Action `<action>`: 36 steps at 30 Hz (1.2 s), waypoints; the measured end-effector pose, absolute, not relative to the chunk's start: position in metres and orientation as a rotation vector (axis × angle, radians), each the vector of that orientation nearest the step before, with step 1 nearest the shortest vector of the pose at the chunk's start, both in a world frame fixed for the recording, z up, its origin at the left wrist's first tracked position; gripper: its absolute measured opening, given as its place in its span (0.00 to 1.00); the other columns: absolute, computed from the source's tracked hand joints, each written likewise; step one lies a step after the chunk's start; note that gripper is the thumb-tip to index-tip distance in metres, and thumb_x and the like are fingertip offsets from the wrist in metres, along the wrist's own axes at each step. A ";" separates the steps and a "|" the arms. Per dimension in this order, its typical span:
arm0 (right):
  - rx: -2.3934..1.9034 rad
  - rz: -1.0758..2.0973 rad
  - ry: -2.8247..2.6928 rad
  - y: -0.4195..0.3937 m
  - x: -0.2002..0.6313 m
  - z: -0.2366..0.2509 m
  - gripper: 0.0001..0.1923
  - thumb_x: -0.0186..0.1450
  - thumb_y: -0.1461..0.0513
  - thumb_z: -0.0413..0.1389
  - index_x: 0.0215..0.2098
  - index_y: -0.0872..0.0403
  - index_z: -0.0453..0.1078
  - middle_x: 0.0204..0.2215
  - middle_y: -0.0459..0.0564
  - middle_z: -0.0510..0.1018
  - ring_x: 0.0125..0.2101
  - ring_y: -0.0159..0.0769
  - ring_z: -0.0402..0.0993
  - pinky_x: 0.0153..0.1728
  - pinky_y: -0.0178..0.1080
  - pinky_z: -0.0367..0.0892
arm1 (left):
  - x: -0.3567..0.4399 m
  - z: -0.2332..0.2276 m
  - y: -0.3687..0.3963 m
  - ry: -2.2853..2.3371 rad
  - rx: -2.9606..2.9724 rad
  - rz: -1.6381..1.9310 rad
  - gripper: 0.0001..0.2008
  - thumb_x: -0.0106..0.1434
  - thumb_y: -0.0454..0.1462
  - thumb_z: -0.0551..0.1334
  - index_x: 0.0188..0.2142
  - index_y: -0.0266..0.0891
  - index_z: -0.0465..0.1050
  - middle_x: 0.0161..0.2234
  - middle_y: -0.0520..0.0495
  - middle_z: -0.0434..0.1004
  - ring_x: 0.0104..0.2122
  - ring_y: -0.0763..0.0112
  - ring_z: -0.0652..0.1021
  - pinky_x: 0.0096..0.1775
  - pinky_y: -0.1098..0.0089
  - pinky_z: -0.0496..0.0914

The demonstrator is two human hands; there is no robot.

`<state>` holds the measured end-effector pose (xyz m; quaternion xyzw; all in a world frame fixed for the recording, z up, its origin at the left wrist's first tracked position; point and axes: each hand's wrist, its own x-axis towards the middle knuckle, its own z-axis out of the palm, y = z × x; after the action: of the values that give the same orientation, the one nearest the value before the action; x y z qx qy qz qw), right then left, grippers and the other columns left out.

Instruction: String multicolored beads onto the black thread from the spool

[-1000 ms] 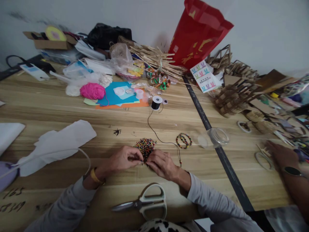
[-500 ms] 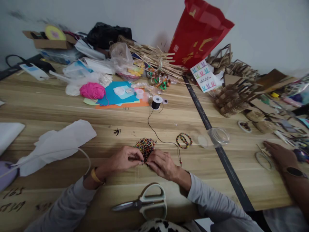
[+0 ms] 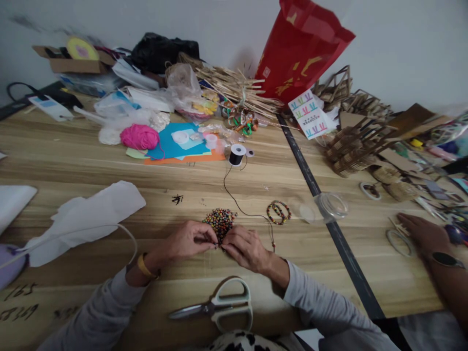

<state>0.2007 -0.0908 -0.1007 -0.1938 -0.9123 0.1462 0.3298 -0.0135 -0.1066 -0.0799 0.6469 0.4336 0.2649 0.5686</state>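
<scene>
A pile of small multicoloured beads [image 3: 219,220] lies on the wooden table [image 3: 109,165] in front of me. My left hand [image 3: 187,242] and my right hand [image 3: 247,249] meet at the pile's near edge, fingertips pinched together on beads; what sits between the fingers is too small to make out. A black thread [image 3: 234,197] runs from a black spool [image 3: 237,155] down past the pile and ends beside my right hand with a few beads on it. A finished bead bracelet [image 3: 279,212] lies just right of the thread.
Scissors [image 3: 219,307] lie near my body. White tissue paper [image 3: 87,214] is at the left, a clear jar [image 3: 331,207] on its side at the right. Pink yarn [image 3: 140,137], coloured paper and a red bag [image 3: 302,48] crowd the far side. Another person's hand [image 3: 424,233] rests at right.
</scene>
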 end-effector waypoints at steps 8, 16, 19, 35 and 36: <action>-0.516 0.386 -2.394 -0.091 0.201 -0.102 0.05 0.69 0.63 0.50 0.37 0.56 0.66 0.30 0.50 0.75 0.31 0.33 0.70 0.29 0.34 0.63 | -0.014 -0.079 -0.107 1.029 1.517 0.599 0.05 0.53 0.34 0.60 0.29 0.33 0.73 0.29 0.46 0.79 0.30 0.70 0.78 0.35 0.73 0.73; -0.505 0.391 -2.397 -0.091 0.200 -0.100 0.05 0.69 0.63 0.50 0.36 0.56 0.66 0.30 0.50 0.75 0.31 0.33 0.69 0.29 0.34 0.63 | -0.013 -0.080 -0.107 1.033 1.535 0.612 0.06 0.54 0.34 0.60 0.29 0.33 0.73 0.29 0.46 0.79 0.31 0.70 0.78 0.36 0.72 0.73; -0.502 0.381 -2.398 -0.091 0.200 -0.100 0.05 0.68 0.63 0.51 0.36 0.57 0.66 0.29 0.50 0.75 0.31 0.33 0.69 0.29 0.34 0.63 | -0.013 -0.080 -0.107 1.035 1.538 0.609 0.06 0.54 0.34 0.60 0.29 0.33 0.73 0.29 0.46 0.79 0.30 0.70 0.78 0.36 0.72 0.73; -0.502 0.401 -2.407 -0.091 0.200 -0.100 0.05 0.69 0.63 0.49 0.37 0.56 0.66 0.29 0.50 0.75 0.31 0.33 0.70 0.29 0.34 0.64 | -0.014 -0.081 -0.107 1.024 1.557 0.613 0.05 0.54 0.34 0.60 0.29 0.33 0.74 0.28 0.47 0.79 0.30 0.72 0.78 0.35 0.74 0.73; -0.499 0.406 -2.405 -0.091 0.200 -0.100 0.05 0.69 0.63 0.49 0.37 0.56 0.66 0.29 0.50 0.75 0.31 0.33 0.70 0.29 0.34 0.64 | -0.014 -0.081 -0.107 1.023 1.558 0.611 0.05 0.54 0.34 0.60 0.29 0.33 0.74 0.29 0.47 0.79 0.30 0.72 0.78 0.35 0.74 0.73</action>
<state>0.2001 -0.0909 -0.0999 -0.1899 -0.9152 0.1544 0.3202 -0.0138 -0.1068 -0.0812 0.6600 0.4332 0.2589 0.5565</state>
